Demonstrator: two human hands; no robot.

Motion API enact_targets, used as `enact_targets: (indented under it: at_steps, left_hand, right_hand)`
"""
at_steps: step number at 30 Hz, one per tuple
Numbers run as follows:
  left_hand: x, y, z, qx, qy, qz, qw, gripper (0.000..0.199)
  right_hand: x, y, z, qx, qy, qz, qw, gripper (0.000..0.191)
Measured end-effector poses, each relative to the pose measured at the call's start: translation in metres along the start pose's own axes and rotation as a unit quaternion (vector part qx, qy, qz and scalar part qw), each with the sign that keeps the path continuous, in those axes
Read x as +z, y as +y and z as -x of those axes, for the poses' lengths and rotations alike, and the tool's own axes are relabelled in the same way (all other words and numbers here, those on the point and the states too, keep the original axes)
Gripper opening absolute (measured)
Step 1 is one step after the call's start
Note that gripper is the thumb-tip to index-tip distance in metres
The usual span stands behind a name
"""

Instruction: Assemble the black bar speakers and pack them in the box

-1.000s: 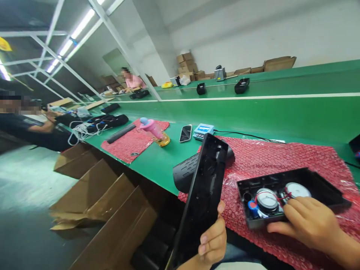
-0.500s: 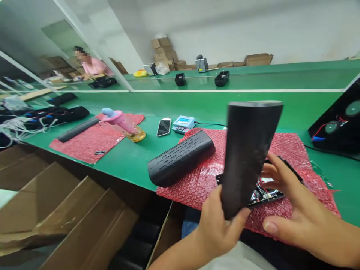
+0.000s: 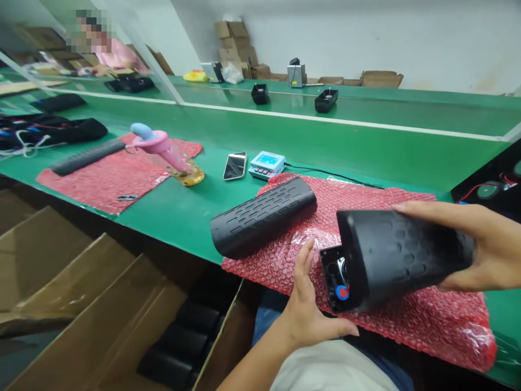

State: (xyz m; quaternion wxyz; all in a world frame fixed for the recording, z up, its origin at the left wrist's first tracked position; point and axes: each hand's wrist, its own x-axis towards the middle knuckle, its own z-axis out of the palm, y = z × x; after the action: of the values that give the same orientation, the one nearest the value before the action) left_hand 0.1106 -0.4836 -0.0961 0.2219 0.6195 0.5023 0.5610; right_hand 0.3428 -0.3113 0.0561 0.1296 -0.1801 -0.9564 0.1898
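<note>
My right hand [image 3: 488, 244] grips the far end of a black speaker housing [image 3: 402, 255] with oblong slots, holding it tilted above the red bubble wrap [image 3: 280, 266]. Beneath it, a black open panel [image 3: 332, 266] with wires, a blue and red part and a round metal part shows at the left; the housing hides the rest. My left hand [image 3: 307, 304] is open, fingers spread, just left of that panel and holding nothing. A second slotted black housing [image 3: 264, 217] lies at the left side of the bubble wrap.
Behind are a light-blue meter [image 3: 266, 164] with a cable and a phone [image 3: 235, 166]. A pink-lidded bottle [image 3: 173, 160] stands left. Wired speaker parts [image 3: 488, 187] sit at right. Cardboard boxes [image 3: 81, 304] fill the lower left. A person in pink [image 3: 118, 57] sits across the bench.
The housing has passed from my left hand to my right and tipped from upright to nearly level, slots now showing. My left hand has let go and opened. The view has shifted.
</note>
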Motion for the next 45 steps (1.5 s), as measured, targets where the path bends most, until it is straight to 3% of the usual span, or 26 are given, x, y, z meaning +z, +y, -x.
enact_targets:
  at_steps: [4, 10, 17, 25, 32, 39, 45]
  left_hand:
    - [0.003, -0.014, 0.011, -0.054, -0.055, 0.047, 0.996, 0.146]
    - [0.001, -0.009, 0.007, -0.079, -0.073, 0.065, 0.992, 0.144]
    - [-0.006, -0.005, 0.001, -0.099, -0.072, 0.055, 0.991, 0.122]
    - [-0.006, -0.002, -0.004, -0.088, -0.059, 0.038, 0.994, 0.112]
    - [-0.007, -0.009, -0.001, -0.111, -0.075, 0.081, 0.988, 0.108]
    - [-0.006, -0.011, -0.002, -0.134, -0.071, 0.08, 0.985, 0.108]
    - [-0.005, -0.006, -0.005, -0.145, -0.061, 0.095, 0.983, 0.106]
  right_hand:
    - [0.014, 0.003, -0.006, -0.044, -0.104, 0.065, 0.992, 0.088]
    - [0.039, 0.011, -0.009, -0.04, -0.155, 0.124, 0.979, 0.095]
    - [0.043, 0.015, -0.006, -0.039, -0.155, 0.132, 0.978, 0.097]
    - [0.043, 0.011, -0.007, -0.04, -0.154, 0.113, 0.981, 0.094]
    - [0.049, -0.005, -0.008, -0.012, -0.156, 0.097, 0.983, 0.089]
    - [0.044, 0.001, -0.017, -0.007, -0.188, 0.064, 0.98, 0.086]
    - [0.045, 0.002, -0.015, -0.015, -0.176, 0.066, 0.982, 0.088]
